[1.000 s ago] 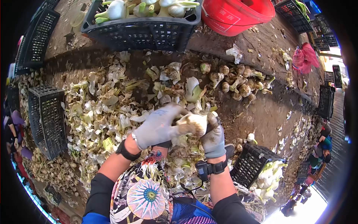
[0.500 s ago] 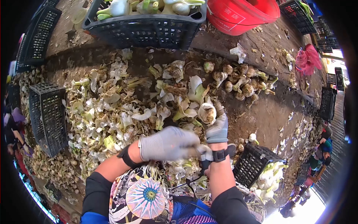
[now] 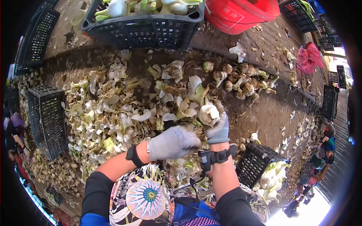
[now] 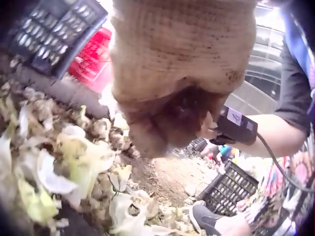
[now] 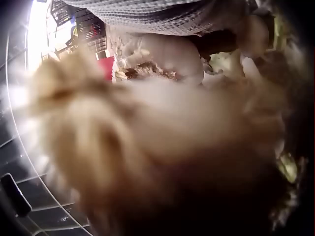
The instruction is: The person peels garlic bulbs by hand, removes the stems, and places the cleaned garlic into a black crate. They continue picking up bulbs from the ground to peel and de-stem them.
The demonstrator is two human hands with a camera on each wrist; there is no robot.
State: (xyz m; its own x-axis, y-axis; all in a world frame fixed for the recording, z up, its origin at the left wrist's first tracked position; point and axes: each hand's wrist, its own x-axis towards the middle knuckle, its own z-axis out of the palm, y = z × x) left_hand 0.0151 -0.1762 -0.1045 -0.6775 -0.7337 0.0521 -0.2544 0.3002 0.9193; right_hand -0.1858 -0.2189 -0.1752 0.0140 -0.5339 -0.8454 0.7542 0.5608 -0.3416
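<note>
My right hand (image 3: 220, 128), in a grey knit glove, holds a garlic bulb (image 3: 209, 115) by its side. The bulb is pale, with its cut or root face browned in the right wrist view, where the glove cuff crosses the top. Nearer to me, my gloved left hand (image 3: 173, 144) is level with the right wrist, apart from the bulb, its fingertips blurred. The left wrist view shows the left glove (image 4: 182, 54) with bent fingers around a dark hollow; I cannot tell what is inside. A blurred tan shape (image 5: 98, 132) covers much of the right wrist view.
Peeled garlic skins (image 3: 102, 116) are heaped to the left. Several untrimmed bulbs (image 3: 247, 81) lie beyond my right hand. A black crate (image 3: 151, 32) of cleaned garlic and a red bucket (image 3: 241, 17) stand at the back; a smaller crate (image 3: 256, 162) with garlic is at right.
A second ago both hands were together at the bulb. The left hand has since swept back towards me, off the bulb. The right hand still holds it, now with whiter skin showing.
</note>
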